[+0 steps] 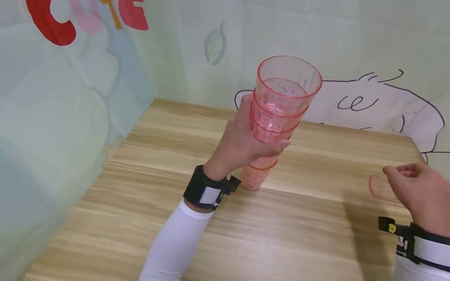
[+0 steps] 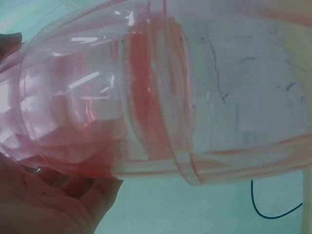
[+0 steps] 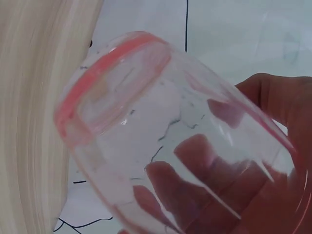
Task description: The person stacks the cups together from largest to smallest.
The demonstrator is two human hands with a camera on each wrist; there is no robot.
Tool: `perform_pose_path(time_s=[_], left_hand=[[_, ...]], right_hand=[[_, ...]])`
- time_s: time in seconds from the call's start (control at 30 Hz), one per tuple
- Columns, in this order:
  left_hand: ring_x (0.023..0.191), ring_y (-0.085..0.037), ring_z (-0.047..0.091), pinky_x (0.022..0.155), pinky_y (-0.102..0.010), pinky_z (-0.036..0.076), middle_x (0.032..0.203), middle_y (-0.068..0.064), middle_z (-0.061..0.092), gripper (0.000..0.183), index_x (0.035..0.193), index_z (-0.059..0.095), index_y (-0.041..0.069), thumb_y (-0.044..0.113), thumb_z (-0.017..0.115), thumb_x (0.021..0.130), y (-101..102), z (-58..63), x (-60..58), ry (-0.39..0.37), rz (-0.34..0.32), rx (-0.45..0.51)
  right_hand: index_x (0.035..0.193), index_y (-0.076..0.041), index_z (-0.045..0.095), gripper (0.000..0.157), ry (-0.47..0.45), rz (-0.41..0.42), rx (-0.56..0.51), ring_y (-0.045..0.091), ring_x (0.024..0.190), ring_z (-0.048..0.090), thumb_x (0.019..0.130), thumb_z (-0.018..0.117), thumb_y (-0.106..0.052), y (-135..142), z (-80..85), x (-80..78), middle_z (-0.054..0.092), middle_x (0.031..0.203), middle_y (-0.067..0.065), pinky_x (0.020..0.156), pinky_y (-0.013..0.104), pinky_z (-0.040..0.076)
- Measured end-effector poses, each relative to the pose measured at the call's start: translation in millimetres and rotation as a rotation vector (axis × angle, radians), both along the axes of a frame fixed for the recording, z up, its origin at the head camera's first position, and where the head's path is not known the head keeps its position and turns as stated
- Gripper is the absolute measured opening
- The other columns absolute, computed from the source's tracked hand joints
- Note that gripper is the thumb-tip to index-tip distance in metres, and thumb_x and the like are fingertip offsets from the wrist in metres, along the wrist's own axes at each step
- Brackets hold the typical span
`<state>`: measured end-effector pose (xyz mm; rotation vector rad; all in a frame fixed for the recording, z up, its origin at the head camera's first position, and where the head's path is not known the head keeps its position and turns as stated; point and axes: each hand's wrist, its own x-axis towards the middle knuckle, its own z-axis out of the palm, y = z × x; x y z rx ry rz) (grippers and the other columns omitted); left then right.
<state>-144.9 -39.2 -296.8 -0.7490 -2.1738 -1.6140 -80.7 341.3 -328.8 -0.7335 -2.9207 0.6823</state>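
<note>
Head view: right hand (image 1: pixel 423 191) clipped by right edge and covering part of its cup (image 1: pixel 381 188), left hand (image 1: pixel 240 138) hiding part of the stack (image 1: pixel 275 120), wall letters (image 1: pixel 90 26) cut off up top.

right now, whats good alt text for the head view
A person's left hand grips a stack of translucent pink cups at a wood-grain table, while the right hand holds another cup at the right.

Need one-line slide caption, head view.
Left-hand grip holds a stack of pink cups, right-hand grip a single cup, wood-grain table below.
</note>
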Motion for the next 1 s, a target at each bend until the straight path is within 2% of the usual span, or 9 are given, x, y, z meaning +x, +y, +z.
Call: perform_pose_path(time_s=[0.17, 0.33, 0.5, 0.77, 0.9, 1.0], left_hand=[[0.102, -0.006, 0.063, 0.085, -0.028, 0.055, 0.119, 0.008, 0.064, 0.083, 0.133, 0.041, 0.019, 0.031, 0.091, 0.069, -1.3, 0.4, -0.5, -0.012, 0.001, 0.013], [0.102, -0.005, 0.063, 0.085, -0.028, 0.055, 0.119, 0.008, 0.064, 0.083, 0.133, 0.042, 0.018, 0.03, 0.092, 0.069, -2.2, 0.0, -0.3, -0.011, -0.002, 0.025], [0.103, -0.006, 0.064, 0.086, -0.028, 0.055, 0.119, 0.007, 0.064, 0.083, 0.134, 0.041, 0.018, 0.029, 0.092, 0.069, -2.2, -0.6, -0.1, -0.007, -0.009, 0.029], [0.103, -0.006, 0.064, 0.085, -0.029, 0.055, 0.12, 0.007, 0.064, 0.083, 0.134, 0.041, 0.018, 0.03, 0.092, 0.069, -1.2, -0.5, 0.1, -0.004, -0.009, 0.022], [0.103, -0.006, 0.064, 0.086, -0.029, 0.055, 0.12, 0.007, 0.064, 0.083, 0.134, 0.041, 0.018, 0.03, 0.091, 0.069, -0.9, -0.2, 0.2, -0.008, -0.016, 0.022], [0.103, -0.006, 0.064, 0.085, -0.029, 0.055, 0.12, 0.007, 0.064, 0.083, 0.134, 0.041, 0.018, 0.03, 0.091, 0.07, -0.8, -0.1, 0.2, -0.013, -0.025, 0.026]], right_hand=[[0.133, 0.01, 0.047, 0.066, 0.075, -0.013, -0.026, 0.043, 0.09, 0.052, 0.096, 0.047, -0.044, -9.3, 1.4, -1.1, 0.053, 0.119, 0.033, 0.059, 0.041, 0.038], [0.131, 0.01, 0.051, 0.063, 0.175, -0.076, -0.048, 0.042, 0.092, 0.049, 0.094, 0.05, -0.041, -16.7, 2.3, -1.9, 0.054, 0.118, 0.032, 0.061, 0.041, 0.035], [0.128, 0.011, 0.051, 0.061, 0.188, -0.095, -0.034, 0.046, 0.094, 0.046, 0.095, 0.045, -0.04, -22.1, 4.0, 0.6, 0.051, 0.115, 0.033, 0.063, 0.042, 0.035], [0.139, 0.007, 0.044, 0.06, 0.229, -0.081, -0.075, 0.042, 0.093, 0.053, 0.098, 0.041, -0.036, -30.9, 7.2, 5.4, 0.052, 0.124, 0.031, 0.058, 0.036, 0.036], [0.135, 0.003, 0.048, 0.052, 0.283, -0.083, -0.107, 0.033, 0.093, 0.049, 0.096, 0.043, -0.031, -36.0, 10.0, 7.0, 0.052, 0.12, 0.022, 0.06, 0.035, 0.035], [0.126, -0.002, 0.051, 0.041, 0.338, -0.11, -0.134, 0.025, 0.092, 0.044, 0.095, 0.045, -0.028, -40.6, 12.6, 7.3, 0.051, 0.111, 0.008, 0.064, 0.035, 0.034]])
